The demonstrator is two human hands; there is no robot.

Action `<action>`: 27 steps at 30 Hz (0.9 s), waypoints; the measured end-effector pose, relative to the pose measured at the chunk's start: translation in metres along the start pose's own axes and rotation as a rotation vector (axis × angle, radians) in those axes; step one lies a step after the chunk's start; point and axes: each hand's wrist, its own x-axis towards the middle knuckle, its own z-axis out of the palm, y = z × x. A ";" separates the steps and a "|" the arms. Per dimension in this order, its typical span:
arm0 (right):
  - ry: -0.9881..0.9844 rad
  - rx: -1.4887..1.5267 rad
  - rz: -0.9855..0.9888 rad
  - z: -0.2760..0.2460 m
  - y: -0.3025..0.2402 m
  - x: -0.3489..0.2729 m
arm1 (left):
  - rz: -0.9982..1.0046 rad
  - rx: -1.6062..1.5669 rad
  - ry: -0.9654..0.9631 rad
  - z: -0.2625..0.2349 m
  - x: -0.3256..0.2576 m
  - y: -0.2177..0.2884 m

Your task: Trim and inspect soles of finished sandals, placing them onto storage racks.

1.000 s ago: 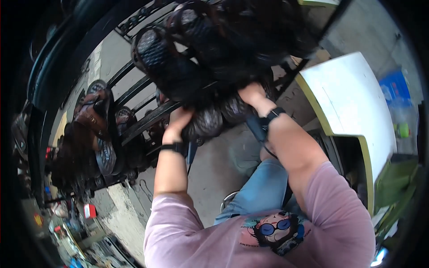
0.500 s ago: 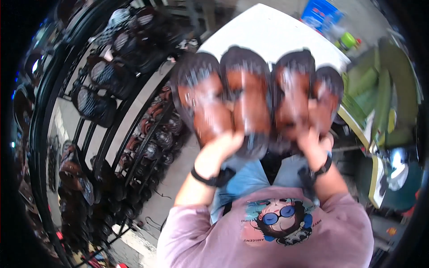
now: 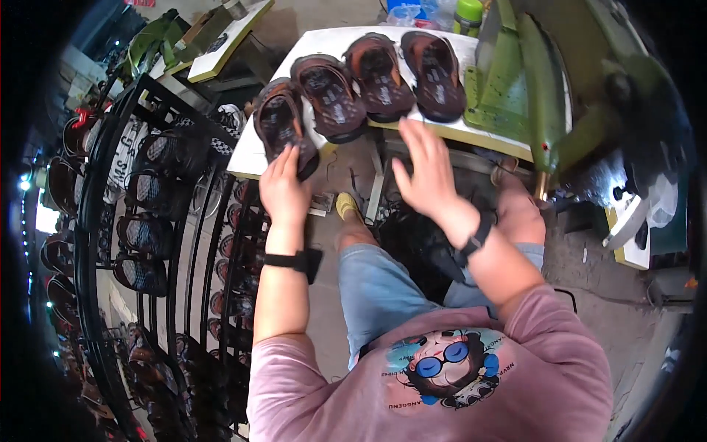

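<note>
While your left hand [image 3: 283,188] rests its fingers on the heel of the nearest dark brown strapped sandal [image 3: 283,127], that sandal lies at the left corner of the white rectangular tabletop [image 3: 247,151], its heel jutting over the edge. Your grip here is loose: the fingers lie flat on the sole rather than curling round it. Your right hand [image 3: 427,169] is spread open, palm down, just below the table's front edge, holding nothing. Three further brown sandals [image 3: 383,70] lie side by side on the tabletop, toes pointing away from you, each just beside the next. A green machine [image 3: 523,81] stands on the table's right part. To your left stands a black metal rack [image 3: 147,214] loaded with more sandals.
</note>
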 end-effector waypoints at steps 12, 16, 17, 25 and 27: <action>0.114 0.829 -0.252 -0.144 -0.018 -0.093 | -0.068 -1.585 -0.252 -0.150 -0.017 0.248; -0.265 0.400 0.106 -0.235 0.014 -0.079 | -0.252 -1.649 -0.626 -0.106 -0.013 0.284; -0.214 0.456 0.200 -0.238 0.025 -0.087 | -0.338 -1.627 -0.588 -0.103 -0.018 0.304; -0.444 0.941 0.059 -0.248 0.007 -0.188 | -0.592 -1.939 -0.359 -0.081 -0.020 0.357; -0.560 1.314 0.409 -0.225 0.042 -0.224 | -0.660 -1.972 -0.341 -0.083 -0.023 0.361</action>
